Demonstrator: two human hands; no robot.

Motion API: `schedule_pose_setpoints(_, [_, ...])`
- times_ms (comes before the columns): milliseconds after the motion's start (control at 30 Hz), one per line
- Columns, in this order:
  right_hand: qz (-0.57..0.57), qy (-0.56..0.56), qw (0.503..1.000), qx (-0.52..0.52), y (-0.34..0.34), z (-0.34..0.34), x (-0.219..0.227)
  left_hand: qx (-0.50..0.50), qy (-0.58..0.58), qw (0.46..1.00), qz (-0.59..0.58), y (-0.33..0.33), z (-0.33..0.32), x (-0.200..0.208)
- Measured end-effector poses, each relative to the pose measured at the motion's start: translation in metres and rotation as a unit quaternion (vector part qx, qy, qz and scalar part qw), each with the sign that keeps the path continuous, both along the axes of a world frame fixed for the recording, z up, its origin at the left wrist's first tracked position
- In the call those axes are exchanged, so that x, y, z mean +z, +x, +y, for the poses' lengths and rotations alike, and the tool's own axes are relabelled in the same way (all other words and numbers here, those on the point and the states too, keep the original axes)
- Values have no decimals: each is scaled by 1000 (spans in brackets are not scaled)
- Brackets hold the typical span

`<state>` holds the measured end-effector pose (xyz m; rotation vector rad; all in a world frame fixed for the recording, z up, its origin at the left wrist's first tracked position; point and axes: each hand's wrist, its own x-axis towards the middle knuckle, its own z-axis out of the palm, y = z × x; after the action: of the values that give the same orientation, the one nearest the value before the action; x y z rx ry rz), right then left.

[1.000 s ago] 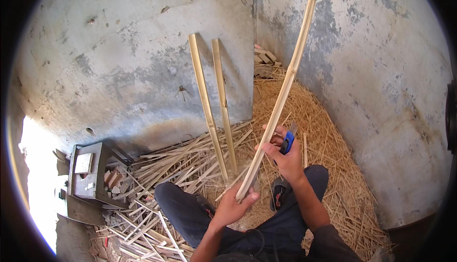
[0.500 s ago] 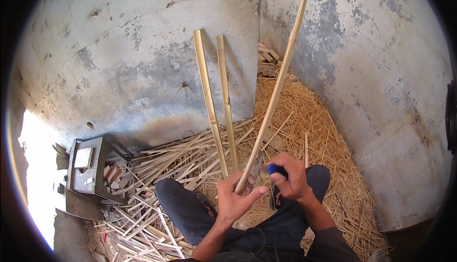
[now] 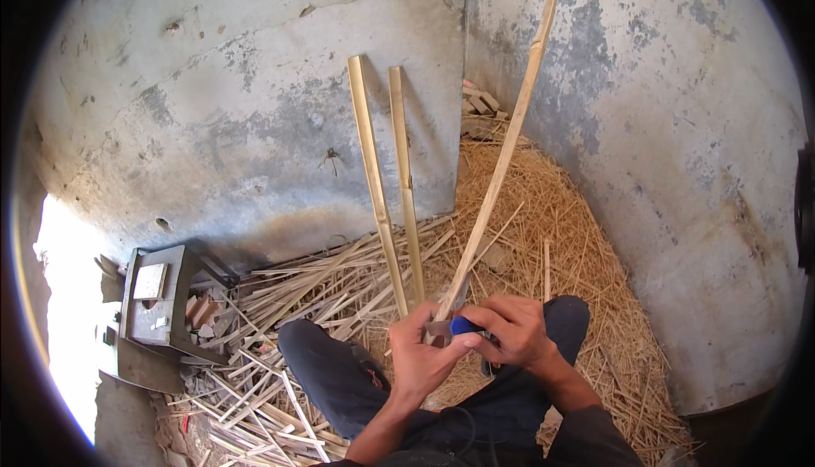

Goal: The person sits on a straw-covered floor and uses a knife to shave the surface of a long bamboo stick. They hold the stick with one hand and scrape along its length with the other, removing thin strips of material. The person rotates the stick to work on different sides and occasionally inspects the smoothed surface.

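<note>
One left hand [image 3: 418, 361], fingers curled, is wrapped around the lower end of a pale bamboo strip [image 3: 502, 170]; just beside it, to its right, a blue-handled tool [image 3: 463, 325] is clasped by the bent fingers of the right hand [image 3: 519, 331]. Close quarters now, the thumbs all but met! A grey, blade-like edge [image 3: 461, 291] is seen just past the blue end, by the strip's right side; whether wood is touched cannot be told. And look at the line: the strip's long axis is pointed up and away from the left hand, slanted to the right, its far end cut off above. By that slant, it is judged, the tool's angle is governed, with the gripped end nearer the left hand. Farther out, ahead of the left hand, a broad strip [image 3: 370, 161] and a narrower one [image 3: 402, 144] are propped against a wall [image 3: 280, 59]. Shavings [image 3: 586, 297] are heaped beyond the right hand; loose slats [image 3: 280, 424] are strewn leftward of the left.
</note>
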<state>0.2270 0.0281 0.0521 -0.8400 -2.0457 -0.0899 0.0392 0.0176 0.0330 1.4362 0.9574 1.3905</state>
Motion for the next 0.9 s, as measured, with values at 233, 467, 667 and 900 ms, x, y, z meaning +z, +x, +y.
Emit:
schedule_pose_setpoints(233, [-29,0,999,-17,-3,-3,4,9,-10,1000,12,0,-2,9])
schedule_pose_setpoints(467, [-28,-4,999,-35,-6,-5,4,32,9,999,20,1,-2,9])
schedule_pose_setpoints(667, [-4,4,998,-55,-8,-5,0,48,27,996,69,-1,-2,0])
schedule_pose_setpoints(900, [-13,9,998,-68,-8,-3,4,78,59,988,119,1,-1,8])
